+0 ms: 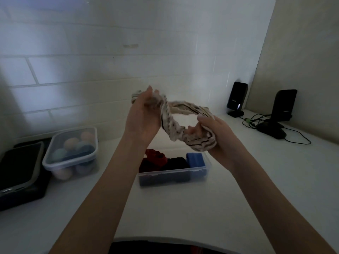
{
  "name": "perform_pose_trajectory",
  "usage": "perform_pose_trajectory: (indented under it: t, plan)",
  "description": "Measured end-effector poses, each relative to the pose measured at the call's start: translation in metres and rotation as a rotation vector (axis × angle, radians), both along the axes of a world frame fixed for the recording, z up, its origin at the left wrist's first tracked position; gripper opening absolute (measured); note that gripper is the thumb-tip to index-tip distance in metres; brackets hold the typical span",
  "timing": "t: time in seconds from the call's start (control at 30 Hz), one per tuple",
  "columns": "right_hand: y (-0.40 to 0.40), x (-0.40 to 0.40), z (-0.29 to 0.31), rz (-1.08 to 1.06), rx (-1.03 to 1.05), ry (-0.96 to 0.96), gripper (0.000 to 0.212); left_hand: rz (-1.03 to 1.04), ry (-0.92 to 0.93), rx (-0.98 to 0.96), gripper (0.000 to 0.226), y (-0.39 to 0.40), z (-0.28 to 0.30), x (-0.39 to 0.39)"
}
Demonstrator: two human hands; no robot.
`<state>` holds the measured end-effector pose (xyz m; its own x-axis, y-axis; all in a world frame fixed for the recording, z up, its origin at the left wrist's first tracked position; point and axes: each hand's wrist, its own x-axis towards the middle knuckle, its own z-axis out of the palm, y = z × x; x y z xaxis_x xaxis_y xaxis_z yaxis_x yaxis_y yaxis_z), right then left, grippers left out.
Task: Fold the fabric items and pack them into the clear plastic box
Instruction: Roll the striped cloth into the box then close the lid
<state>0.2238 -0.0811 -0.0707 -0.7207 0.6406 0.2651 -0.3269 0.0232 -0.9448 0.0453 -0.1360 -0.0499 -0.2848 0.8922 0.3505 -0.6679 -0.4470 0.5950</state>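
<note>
A cream fabric item with thin dark stripes (176, 123) hangs twisted in the air between both hands, above the clear plastic box (165, 174). My left hand (145, 114) grips its upper left end. My right hand (214, 132) is closed around its bunched lower right end. The box rests on the white counter below and holds red (156, 157), dark (177, 162) and blue (195, 159) folded fabric items side by side. My forearms hide part of the box's left and right ends.
A lidded clear container of pastel balls (72, 149) stands at the left beside a dark tray (20, 173). Two black devices on stands (236, 99) (282, 109) with cables occupy the back right corner. A white tiled wall rises behind the counter.
</note>
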Motion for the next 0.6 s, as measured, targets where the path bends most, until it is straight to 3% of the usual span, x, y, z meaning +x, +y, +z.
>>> perform_pose_trajectory:
  t: [0.07,0.17,0.2,0.23,0.3,0.33,0.4,0.5,0.6]
  plan:
    - [-0.002,-0.001,-0.002,0.078,-0.006,0.049,0.012,0.156,0.3,-0.058,0.003,0.002,-0.001,0.002]
    - [-0.007,-0.003,-0.001,0.165,0.089,0.05,0.012,0.301,0.691,-0.196,0.075,0.004,-0.01,0.008]
    - [-0.008,-0.004,0.0,0.169,0.118,0.038,0.02,0.292,0.819,-0.226,0.082,0.003,-0.013,0.009]
    - [-0.008,-0.005,-0.001,0.145,0.133,0.02,0.027,0.279,0.958,-0.249,0.073,0.003,-0.014,0.01]
    - [-0.007,-0.005,-0.002,0.038,0.176,-0.027,0.031,0.288,1.176,-0.305,0.031,0.001,-0.017,0.009]
    - [-0.007,-0.005,-0.002,-0.016,0.206,-0.05,0.026,0.31,1.21,-0.318,0.015,-0.001,-0.016,0.009]
    - [-0.005,-0.005,-0.001,-0.13,0.247,-0.088,0.013,0.351,1.236,-0.309,0.006,-0.003,-0.018,0.006]
    - [0.003,-0.004,0.003,-0.3,0.17,-0.067,0.019,0.365,1.137,-0.355,0.011,-0.009,-0.024,0.006]
    - [0.009,-0.007,0.001,-0.33,0.13,-0.101,0.014,0.21,0.812,-0.28,0.042,-0.011,-0.029,0.013]
